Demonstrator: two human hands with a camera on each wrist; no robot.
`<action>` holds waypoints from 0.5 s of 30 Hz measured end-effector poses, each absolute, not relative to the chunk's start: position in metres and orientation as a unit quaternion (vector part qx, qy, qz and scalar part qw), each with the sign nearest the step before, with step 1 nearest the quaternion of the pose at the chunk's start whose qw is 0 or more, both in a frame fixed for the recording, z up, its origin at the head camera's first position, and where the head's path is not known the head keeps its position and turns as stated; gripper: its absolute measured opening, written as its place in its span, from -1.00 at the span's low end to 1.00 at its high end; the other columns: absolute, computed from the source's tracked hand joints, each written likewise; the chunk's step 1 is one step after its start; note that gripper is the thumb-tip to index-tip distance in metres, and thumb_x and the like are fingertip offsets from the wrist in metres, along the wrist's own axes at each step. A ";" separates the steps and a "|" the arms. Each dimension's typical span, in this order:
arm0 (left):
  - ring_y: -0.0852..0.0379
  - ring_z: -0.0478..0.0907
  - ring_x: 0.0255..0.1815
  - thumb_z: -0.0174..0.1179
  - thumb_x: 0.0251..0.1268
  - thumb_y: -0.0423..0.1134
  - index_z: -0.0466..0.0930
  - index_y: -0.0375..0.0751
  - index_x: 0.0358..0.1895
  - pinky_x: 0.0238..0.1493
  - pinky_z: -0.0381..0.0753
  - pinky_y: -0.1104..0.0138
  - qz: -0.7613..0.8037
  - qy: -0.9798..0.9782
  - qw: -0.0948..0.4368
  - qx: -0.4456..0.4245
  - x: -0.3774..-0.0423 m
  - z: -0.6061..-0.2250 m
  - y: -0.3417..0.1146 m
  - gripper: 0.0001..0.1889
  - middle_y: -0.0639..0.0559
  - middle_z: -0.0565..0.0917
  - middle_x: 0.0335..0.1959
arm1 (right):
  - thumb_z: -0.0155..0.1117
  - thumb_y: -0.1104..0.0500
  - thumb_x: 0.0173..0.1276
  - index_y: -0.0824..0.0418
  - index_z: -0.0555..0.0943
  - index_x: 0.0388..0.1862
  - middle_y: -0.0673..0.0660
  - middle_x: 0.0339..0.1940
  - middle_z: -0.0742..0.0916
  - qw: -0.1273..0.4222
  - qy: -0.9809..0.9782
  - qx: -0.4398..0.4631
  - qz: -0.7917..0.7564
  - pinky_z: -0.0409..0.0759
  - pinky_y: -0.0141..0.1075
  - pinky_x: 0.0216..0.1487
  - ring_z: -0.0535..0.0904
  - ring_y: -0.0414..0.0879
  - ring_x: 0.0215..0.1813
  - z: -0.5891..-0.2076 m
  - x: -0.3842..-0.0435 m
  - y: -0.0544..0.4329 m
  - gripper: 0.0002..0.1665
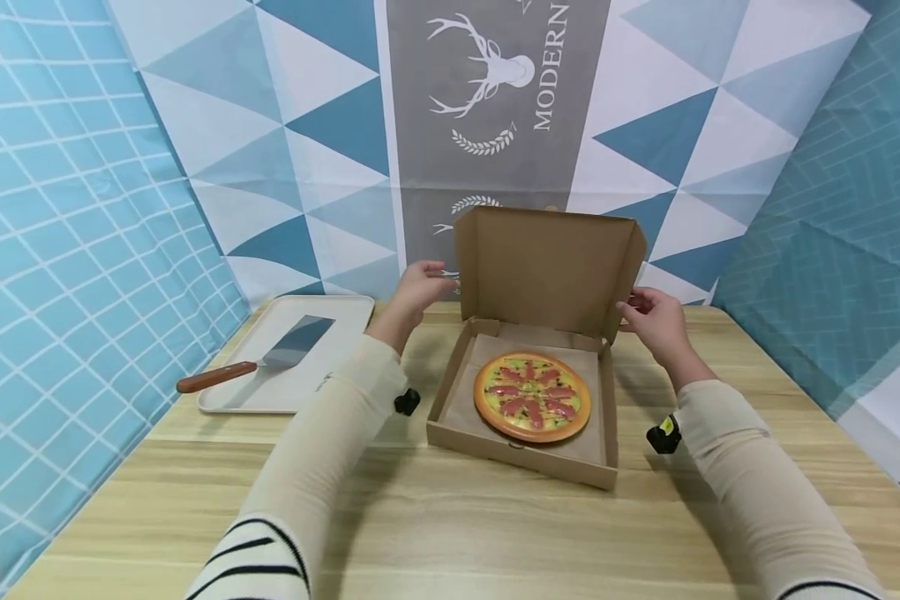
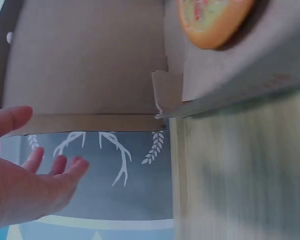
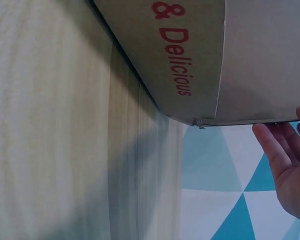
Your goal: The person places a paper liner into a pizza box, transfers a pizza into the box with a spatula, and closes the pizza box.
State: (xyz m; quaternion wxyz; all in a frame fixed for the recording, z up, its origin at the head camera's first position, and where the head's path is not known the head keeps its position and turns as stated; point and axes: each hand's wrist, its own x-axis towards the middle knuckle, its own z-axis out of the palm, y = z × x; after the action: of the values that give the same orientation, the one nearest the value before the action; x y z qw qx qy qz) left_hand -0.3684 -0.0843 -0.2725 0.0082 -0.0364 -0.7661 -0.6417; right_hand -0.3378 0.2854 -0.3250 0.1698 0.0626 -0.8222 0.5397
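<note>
A cardboard pizza box (image 1: 522,473) stands on the table with its lid (image 1: 543,267) raised. Inside, on the brown base, lies a round pizza (image 1: 532,396) with red strips and a yellow topping. My left hand (image 1: 420,292) is beside the lid's left edge, fingers loosely spread and holding nothing; the left wrist view shows this hand (image 2: 45,180) apart from the cardboard. At the opposite edge, my right hand (image 1: 656,325) pinches the lid's side flap between thumb and fingers. In the right wrist view its fingertips (image 3: 264,134) meet the flap's edge.
Left of the box, a pale tray (image 1: 281,312) bears a pizza server (image 1: 300,340), whose brown wooden handle sticks out over the tray's rim. Behind the wooden table (image 1: 450,542) hangs a patterned cloth (image 1: 330,125) with triangles and deer heads. Tiled blue covering (image 1: 82,208) lines the left side.
</note>
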 end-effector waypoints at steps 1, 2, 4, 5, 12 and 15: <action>-0.16 0.38 0.28 0.26 0.24 -0.38 0.34 -0.36 0.33 0.29 0.38 0.08 -0.639 -0.768 0.023 -0.038 -0.374 -0.272 -0.081 -0.42 -0.30 0.40 0.28 | 0.16 0.24 0.46 0.52 0.38 0.30 0.38 -0.01 0.55 0.167 -0.825 0.062 0.537 0.69 -0.26 -0.24 0.56 -0.24 -0.19 -0.325 -0.338 0.285 -0.46; -0.16 0.36 0.30 0.27 0.24 -0.38 0.33 -0.35 0.34 0.30 0.36 0.08 -0.635 -0.771 0.036 -0.039 -0.379 -0.271 -0.078 -0.41 -0.31 0.38 0.30 | 0.16 0.24 0.45 0.51 0.38 0.29 0.38 -0.01 0.54 0.165 -0.827 0.061 0.535 0.69 -0.23 -0.23 0.56 -0.22 -0.19 -0.324 -0.339 0.285 -0.47; -0.17 0.31 0.34 0.28 0.23 -0.38 0.31 -0.32 0.37 0.31 0.34 0.09 -0.635 -0.769 0.054 -0.038 -0.388 -0.269 -0.072 -0.38 -0.32 0.35 0.33 | 0.14 0.24 0.46 0.50 0.38 0.30 0.38 0.00 0.54 0.158 -0.832 0.058 0.528 0.69 -0.22 -0.21 0.56 -0.12 -0.13 -0.322 -0.340 0.285 -0.48; -0.18 0.30 0.36 0.28 0.23 -0.40 0.28 -0.30 0.39 0.33 0.33 0.09 -0.638 -0.767 0.058 -0.041 -0.392 -0.269 -0.069 -0.36 -0.33 0.34 0.34 | 0.13 0.24 0.46 0.50 0.37 0.30 0.39 0.01 0.53 0.154 -0.835 0.057 0.526 0.69 -0.21 -0.21 0.56 -0.06 -0.09 -0.321 -0.340 0.284 -0.48; -0.14 0.41 0.27 0.19 0.27 -0.48 0.26 -0.34 0.38 0.21 0.47 0.15 -0.661 -0.745 0.055 -0.068 -0.409 -0.273 -0.053 -0.41 -0.33 0.43 0.26 | 0.11 0.27 0.44 0.48 0.35 0.32 0.45 0.06 0.52 0.143 -0.847 0.059 0.509 0.70 -0.24 -0.25 0.51 0.23 0.04 -0.320 -0.344 0.284 -0.47; -0.15 0.47 0.19 0.14 0.31 -0.49 0.33 -0.43 0.31 0.09 0.55 0.16 -0.658 -0.747 0.075 -0.059 -0.411 -0.276 -0.048 -0.50 -0.34 0.49 0.18 | 0.10 0.28 0.42 0.48 0.36 0.29 0.45 0.05 0.52 0.144 -0.852 0.060 0.500 0.70 -0.17 -0.25 0.51 0.23 0.03 -0.320 -0.344 0.283 -0.49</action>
State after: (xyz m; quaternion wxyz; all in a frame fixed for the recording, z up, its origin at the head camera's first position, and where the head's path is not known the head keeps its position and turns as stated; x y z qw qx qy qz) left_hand -0.4114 -0.0475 -0.2762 0.0749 -0.0590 -0.7467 -0.6583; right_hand -0.3441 0.2828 -0.3203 0.1442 0.0597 -0.8517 0.5002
